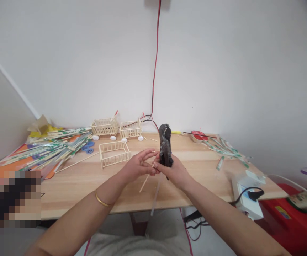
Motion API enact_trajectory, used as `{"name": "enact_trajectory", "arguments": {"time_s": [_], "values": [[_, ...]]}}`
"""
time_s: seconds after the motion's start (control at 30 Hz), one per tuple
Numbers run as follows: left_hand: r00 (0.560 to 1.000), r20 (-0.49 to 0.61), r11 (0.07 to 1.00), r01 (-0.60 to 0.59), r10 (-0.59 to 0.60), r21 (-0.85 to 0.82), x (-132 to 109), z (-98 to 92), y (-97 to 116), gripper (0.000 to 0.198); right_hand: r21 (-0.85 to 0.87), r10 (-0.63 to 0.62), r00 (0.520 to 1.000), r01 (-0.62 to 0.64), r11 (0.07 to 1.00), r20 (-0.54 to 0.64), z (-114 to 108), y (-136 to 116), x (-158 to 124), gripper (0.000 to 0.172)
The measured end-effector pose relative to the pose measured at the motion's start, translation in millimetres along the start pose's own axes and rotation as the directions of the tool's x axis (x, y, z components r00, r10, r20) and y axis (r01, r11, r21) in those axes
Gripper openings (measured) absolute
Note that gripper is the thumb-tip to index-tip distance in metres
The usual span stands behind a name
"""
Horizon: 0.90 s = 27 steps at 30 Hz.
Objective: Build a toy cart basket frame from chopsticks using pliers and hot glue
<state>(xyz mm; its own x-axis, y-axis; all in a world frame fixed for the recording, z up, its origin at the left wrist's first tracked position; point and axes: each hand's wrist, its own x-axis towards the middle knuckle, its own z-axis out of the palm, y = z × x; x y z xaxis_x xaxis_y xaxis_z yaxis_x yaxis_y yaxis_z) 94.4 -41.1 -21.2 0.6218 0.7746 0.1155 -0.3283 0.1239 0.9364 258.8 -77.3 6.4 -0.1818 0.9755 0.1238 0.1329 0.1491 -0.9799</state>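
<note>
My right hand is wrapped round a black hot glue gun, held upright over the table's front half. A translucent glue stick hangs down from it past the table edge. My left hand is at its left, thumb and fingers closed on a thin wooden stick that slants down toward me. The tips of both hands meet at this stick's upper end, so the exact hold is partly hidden. Just beyond my left hand stands an open rectangular frame of small sticks.
Two small stick-built carts with white wheels stand by the wall. Packaged sticks and blue-handled scissors lie at left. A red dish, plastic wrappers and a white power strip are at right.
</note>
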Motion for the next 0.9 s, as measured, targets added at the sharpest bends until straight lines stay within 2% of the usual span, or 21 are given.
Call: {"name": "enact_trajectory", "arguments": {"time_s": [0.1, 0.17, 0.3, 0.4, 0.53, 0.67, 0.73, 0.83, 0.9], "values": [[0.999, -0.052, 0.996, 0.013, -0.009, 0.088, 0, 3.5, 2, 0.054, -0.103, -0.065, 0.993, 0.055, 0.993, -0.097, -2, -1, 5, 0.028], [0.996, -0.091, 0.981, 0.015, 0.002, 0.196, -1, 5.9, 3, 0.041, -0.191, -0.135, 0.983, 0.11, 0.975, -0.122, -6, -1, 9, 0.027], [0.991, -0.123, 0.904, 0.008, 0.049, 0.428, -4, 8.8, 8, 0.033, -0.285, -0.214, 0.973, 0.183, 0.941, -0.082, -8, 2, 13, 0.025], [0.987, -0.149, 0.894, 0.012, 0.061, 0.448, -6, 8.9, 10, 0.034, -0.325, -0.254, 0.966, 0.225, 0.918, -0.049, -7, 4, 14, 0.024], [0.99, -0.128, 0.888, 0.006, 0.06, 0.461, -5, 4.3, 10, 0.036, -0.349, -0.261, 0.965, 0.243, 0.905, -0.004, -11, 1, 14, 0.02], [0.986, -0.112, 0.858, -0.051, 0.126, 0.512, -1, -2.6, 8, 0.035, -0.39, -0.284, 0.956, 0.289, 0.874, 0.072, -15, -6, 16, 0.016], [0.991, -0.1, 0.894, -0.037, 0.091, 0.447, -1, -4.7, 7, 0.035, -0.395, -0.296, 0.947, 0.321, 0.861, 0.124, -15, -10, 18, 0.015], [0.992, -0.07, 0.976, 0.119, -0.107, 0.183, -2, -5.6, 4, 0.037, -0.39, -0.291, 0.942, 0.334, 0.858, 0.167, -14, -13, 21, 0.015], [0.979, -0.059, 0.98, 0.196, -0.195, 0.028, -3, -5.4, 1, 0.036, -0.407, -0.284, 0.94, 0.338, 0.849, 0.187, -13, -13, 21, 0.016]]}}
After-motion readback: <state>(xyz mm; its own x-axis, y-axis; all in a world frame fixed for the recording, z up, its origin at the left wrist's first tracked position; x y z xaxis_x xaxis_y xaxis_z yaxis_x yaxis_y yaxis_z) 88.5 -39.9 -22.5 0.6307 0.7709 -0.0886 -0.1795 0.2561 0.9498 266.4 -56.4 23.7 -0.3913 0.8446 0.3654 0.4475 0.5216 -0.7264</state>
